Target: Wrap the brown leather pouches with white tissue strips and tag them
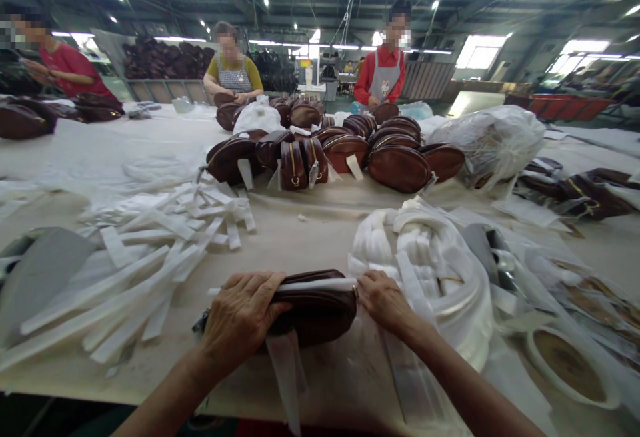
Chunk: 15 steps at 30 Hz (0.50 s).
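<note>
Two bare hands hold one dark brown leather bag [315,314]; left hand [247,307] grips its left end | right hand [385,297] pinches narrowly at its right end | long white strip [320,285] lies across bag's top | bag is near table's front edge, coiled white plastic film [435,264] to its right, loose white strips [145,257] to its left

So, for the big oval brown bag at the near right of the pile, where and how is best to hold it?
Probably grip the oval brown bag by its two rounded ends, coming from the near side: its broad face is turned this way, while other bags crowd behind it.
</note>
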{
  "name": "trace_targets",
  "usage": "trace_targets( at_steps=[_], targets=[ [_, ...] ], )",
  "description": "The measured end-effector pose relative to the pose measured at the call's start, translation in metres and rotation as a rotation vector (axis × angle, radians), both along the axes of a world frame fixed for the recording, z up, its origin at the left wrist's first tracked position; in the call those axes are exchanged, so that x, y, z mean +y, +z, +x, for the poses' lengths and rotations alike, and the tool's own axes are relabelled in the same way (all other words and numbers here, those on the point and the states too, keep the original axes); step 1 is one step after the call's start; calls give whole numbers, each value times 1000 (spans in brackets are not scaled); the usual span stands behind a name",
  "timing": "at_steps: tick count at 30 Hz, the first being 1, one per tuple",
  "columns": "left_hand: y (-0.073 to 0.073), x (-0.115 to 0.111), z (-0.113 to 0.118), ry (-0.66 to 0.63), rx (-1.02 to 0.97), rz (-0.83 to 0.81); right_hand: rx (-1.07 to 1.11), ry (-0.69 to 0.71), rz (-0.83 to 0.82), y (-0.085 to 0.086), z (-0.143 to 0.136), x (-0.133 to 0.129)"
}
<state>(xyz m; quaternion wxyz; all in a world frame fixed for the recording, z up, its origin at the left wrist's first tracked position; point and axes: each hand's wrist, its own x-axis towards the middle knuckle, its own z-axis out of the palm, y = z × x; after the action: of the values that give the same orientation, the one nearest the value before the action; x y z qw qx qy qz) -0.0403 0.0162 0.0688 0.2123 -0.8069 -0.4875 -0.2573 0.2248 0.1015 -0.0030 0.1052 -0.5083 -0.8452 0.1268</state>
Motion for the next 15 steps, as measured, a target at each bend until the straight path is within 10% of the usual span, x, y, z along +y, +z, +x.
trace_targets(
  at_steps=[9,15],
  targets=[
    [4,5,-18,-29,-116,-67,-23,37,-17,5,-8,15],
    [15,14,-56,177,-575,-473,155,314,-12,-2,-37,3]
  ],
)
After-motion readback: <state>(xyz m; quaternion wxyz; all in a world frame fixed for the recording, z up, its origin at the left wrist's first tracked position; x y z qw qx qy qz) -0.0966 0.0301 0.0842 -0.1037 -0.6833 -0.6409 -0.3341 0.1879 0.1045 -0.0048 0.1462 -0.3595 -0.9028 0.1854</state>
